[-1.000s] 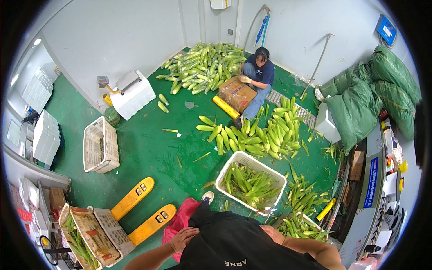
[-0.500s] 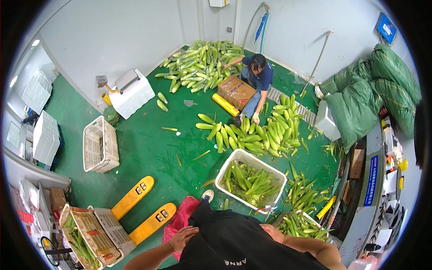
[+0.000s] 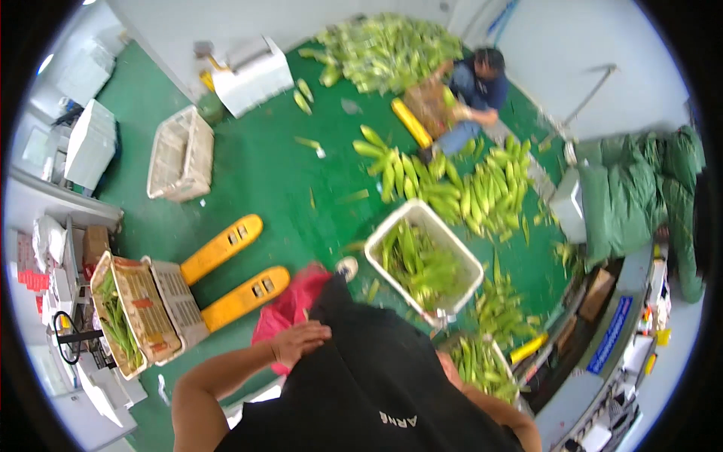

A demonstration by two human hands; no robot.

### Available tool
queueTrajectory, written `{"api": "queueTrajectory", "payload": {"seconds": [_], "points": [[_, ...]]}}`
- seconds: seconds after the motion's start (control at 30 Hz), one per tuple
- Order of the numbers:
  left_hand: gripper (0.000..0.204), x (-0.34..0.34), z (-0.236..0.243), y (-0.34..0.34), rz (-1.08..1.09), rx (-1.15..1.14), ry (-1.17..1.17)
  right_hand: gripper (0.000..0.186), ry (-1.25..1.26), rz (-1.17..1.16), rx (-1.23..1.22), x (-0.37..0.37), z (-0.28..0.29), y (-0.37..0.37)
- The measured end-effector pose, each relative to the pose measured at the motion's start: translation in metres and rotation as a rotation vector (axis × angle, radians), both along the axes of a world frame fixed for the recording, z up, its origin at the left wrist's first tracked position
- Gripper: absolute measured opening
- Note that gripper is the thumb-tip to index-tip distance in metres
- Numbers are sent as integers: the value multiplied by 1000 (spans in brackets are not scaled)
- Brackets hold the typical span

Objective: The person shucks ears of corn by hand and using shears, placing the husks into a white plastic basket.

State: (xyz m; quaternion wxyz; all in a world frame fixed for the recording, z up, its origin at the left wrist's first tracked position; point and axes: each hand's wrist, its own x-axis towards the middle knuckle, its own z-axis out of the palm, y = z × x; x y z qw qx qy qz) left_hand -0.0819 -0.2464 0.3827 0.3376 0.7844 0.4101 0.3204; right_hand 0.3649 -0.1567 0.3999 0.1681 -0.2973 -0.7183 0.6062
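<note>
My left hand (image 3: 301,341) lies flat against the left side of my black apron (image 3: 361,369), fingers stretched out and holding nothing. Against the apron's right side rests my right hand (image 3: 449,371); its fingers are mostly hidden and blurred. In front of me stands a white crate (image 3: 382,285) with green corn husks (image 3: 422,264) in it. Nearest to my right hand is another container of husks (image 3: 478,365), beside a loose husk pile (image 3: 503,310) on the floor. A pink-red sack or cloth (image 3: 290,305) lies beside my left hand.
A seated person (image 3: 478,87) works by a cardboard box (image 3: 425,109), between a large corn heap (image 3: 388,53) and spread corn ears (image 3: 489,188). Yellow pallet-jack forks (image 3: 245,297) and a crate (image 3: 154,309) are left. Green sacks (image 3: 617,196) stand right; an empty-looking crate (image 3: 181,154) stands far left.
My view has turned and tilted, so the scene sits higher and is blurred. My hands stay at the apron. The seated person's near hand has risen from the floor corn to the box.
</note>
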Motion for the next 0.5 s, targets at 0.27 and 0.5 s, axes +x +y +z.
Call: {"api": "queueTrajectory", "payload": {"seconds": [0.27,0.5], "points": [[27,35,20,-73,0,103,-45,44,21,120,451,46,-6,-45],[39,20,37,-106,18,-102,91,19,-13,287,329,40,4,-64]]}}
